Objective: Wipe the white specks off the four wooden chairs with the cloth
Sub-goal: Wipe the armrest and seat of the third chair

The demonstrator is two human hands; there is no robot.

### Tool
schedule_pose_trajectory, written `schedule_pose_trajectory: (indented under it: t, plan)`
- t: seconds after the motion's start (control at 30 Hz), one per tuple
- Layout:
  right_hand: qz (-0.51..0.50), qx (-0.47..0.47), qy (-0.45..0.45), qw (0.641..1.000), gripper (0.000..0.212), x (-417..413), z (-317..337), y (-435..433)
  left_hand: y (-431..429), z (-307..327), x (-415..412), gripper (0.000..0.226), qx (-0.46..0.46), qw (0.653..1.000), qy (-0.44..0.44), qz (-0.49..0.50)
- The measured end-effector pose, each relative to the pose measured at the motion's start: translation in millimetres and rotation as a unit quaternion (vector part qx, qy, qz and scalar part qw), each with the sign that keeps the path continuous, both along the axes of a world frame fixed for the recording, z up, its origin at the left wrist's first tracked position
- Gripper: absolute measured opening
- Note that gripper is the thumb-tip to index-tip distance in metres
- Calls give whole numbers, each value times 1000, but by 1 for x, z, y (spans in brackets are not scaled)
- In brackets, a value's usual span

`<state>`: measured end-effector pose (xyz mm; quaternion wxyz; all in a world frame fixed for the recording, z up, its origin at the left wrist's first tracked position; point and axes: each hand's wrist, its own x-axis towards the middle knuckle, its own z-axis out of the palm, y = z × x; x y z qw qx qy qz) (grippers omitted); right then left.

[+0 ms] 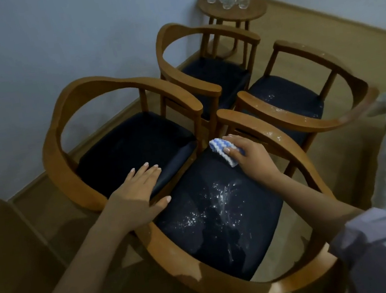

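Nearest chair [168, 247]: seat wiped with the cloth [216, 146].
White specks [221, 198] are scattered mid-seat; just left of the chair the left hand [138, 193] is laid flat, fingers straight; at its far corner the cloth, judged soft, light and best held bunched, is gripped by the right hand [247, 155].
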<state>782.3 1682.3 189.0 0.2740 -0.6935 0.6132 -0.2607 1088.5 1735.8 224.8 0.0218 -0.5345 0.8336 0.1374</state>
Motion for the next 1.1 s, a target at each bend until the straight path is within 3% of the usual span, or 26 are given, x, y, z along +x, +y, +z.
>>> schedule_pose_trajectory:
  t: [0.5, 0.73, 0.87, 1.1]
  plan:
    - [94, 25, -33, 995, 38, -25, -11, 34, 94, -14, -52, 101, 4, 988, 11, 153]
    - [123, 47, -52, 990, 37, -5, -26, 53, 116, -27, -42, 99, 6, 978, 31, 206]
    - [133, 57, -70, 987, 35, 11, -35, 65, 129, -42, -32, 81, -2, 967, 42, 252]
    - [140, 65, -103, 983, 32, 47, -63, 89, 145, -75, -7, 92, -18, 960, 44, 277]
